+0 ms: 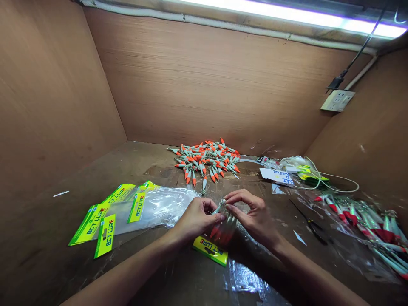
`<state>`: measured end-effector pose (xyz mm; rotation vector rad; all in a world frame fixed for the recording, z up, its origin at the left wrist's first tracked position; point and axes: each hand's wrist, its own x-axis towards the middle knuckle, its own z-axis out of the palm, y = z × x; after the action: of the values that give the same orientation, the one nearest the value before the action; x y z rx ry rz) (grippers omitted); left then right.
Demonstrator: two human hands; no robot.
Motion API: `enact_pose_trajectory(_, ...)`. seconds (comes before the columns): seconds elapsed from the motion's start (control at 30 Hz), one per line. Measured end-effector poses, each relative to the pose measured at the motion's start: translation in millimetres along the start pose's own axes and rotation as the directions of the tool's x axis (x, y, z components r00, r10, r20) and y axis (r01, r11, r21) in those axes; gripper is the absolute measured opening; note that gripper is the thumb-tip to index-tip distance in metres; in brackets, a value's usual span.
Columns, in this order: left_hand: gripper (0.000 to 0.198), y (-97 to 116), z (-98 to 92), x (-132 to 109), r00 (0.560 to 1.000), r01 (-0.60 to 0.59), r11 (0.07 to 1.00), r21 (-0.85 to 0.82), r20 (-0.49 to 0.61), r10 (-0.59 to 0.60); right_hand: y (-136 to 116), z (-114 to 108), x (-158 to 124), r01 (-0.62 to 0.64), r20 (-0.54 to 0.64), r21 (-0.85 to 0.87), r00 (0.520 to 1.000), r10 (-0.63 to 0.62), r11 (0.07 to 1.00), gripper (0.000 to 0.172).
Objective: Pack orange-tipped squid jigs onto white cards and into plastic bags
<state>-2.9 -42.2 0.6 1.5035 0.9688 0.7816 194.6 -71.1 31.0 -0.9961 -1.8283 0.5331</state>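
Note:
My left hand (202, 214) is closed in a pinch on a slim pale fishing lure (218, 207). Beside it, my right hand (253, 212) has its thumb and fingers together at the upper ends of several hanging lures (225, 231), whose orange-red tips point down and are blurred. Whether these lures are inside clear plastic is hard to tell. Just below, a yellow-green header card (211, 251) marked BCT LURE lies on the table, partly behind the lures. A large heap of orange-tipped lures (204, 161) lies beyond both hands.
Clear bags (153, 208) with yellow BCT LURE cards are fanned out at the left. To the right lie black pliers (310, 225), a lettered white card (276, 176), a white cable (349, 189) and bagged red-tipped lures (366, 225). Wooden walls (204, 85) enclose the table.

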Motion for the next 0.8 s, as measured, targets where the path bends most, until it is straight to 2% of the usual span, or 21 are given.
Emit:
enact_pose_trajectory(0.1, 0.027, -0.1, 0.3, -0.3, 1.0, 0.009, 1.0, -0.025, 0.017, -0.009, 1.0, 0.4, -0.2, -0.006, -0.003, 0.017, 1.0, 0.006, 1.0, 0.005)
enact_pose_trajectory(0.2, 0.029, -1.0, -0.7, 1.2, 0.999, -0.031, 0.999, -0.028, 0.01, 0.031, 1.3, -0.6, -0.2, -0.029, -0.026, 0.032, 0.999, 0.029, 0.999, 0.004)
enact_pose_trajectory(0.37, 0.032, -3.9, -1.6, 1.5, 0.994, 0.006, 0.997, -0.073, 0.109, 0.002, 0.1, -3.5, -0.2, -0.101, -0.035, 0.003, 0.994, 0.101, 0.995, 0.007)
enact_pose_trajectory(0.5, 0.034, -6.7, 0.4, 0.5, 0.99, 0.02, 0.994, -0.109, 0.138, -0.005, -0.5, -5.0, -0.1, -0.17, -0.013, -0.051, 0.985, 0.17, 0.984, 0.013)
enact_pose_trajectory(0.57, 0.035, -7.7, 0.7, 1.2, 0.994, 0.028, 0.992, -0.124, 0.113, -0.014, 1.2, -6.8, 0.6, -0.16, -0.065, -0.057, 0.986, 0.156, 0.986, 0.014)
enact_pose_trajectory(0.63, 0.034, -7.7, -0.2, 2.7, 0.998, 0.027, 0.985, -0.171, 0.064, -0.016, 5.5, -8.9, 1.3, -0.146, -0.188, -0.064, 0.973, 0.132, 0.987, 0.024)
enact_pose_trajectory(0.7, 0.034, -6.3, -2.4, 4.2, 1.0, 0.008, 0.97, -0.242, 0.008, -0.006, 12.9, -9.3, 1.6, -0.171, -0.331, -0.028, 0.931, 0.152, 0.985, 0.037)
enact_pose_trajectory(0.73, 0.036, -5.1, -3.7, 4.8, 1.0, -0.003, 0.961, -0.278, -0.021, -0.003, 17.3, -8.3, 1.6, -0.198, -0.364, 0.026, 0.911, 0.194, 0.98, 0.041)
enact_pose_trajectory(0.77, 0.038, -3.9, -4.8, 5.2, 0.999, -0.011, 0.951, -0.31, -0.046, -0.003, 21.8, -6.2, 1.4, -0.233, -0.353, 0.099, 0.9, 0.253, 0.967, 0.044)
enact_pose_trajectory(0.8, 0.041, -2.6, -5.7, 5.4, 0.998, -0.019, 0.94, -0.341, -0.065, -0.004, 25.9, -3.2, 1.1, -0.272, -0.296, 0.18, 0.902, 0.316, 0.945, 0.047)
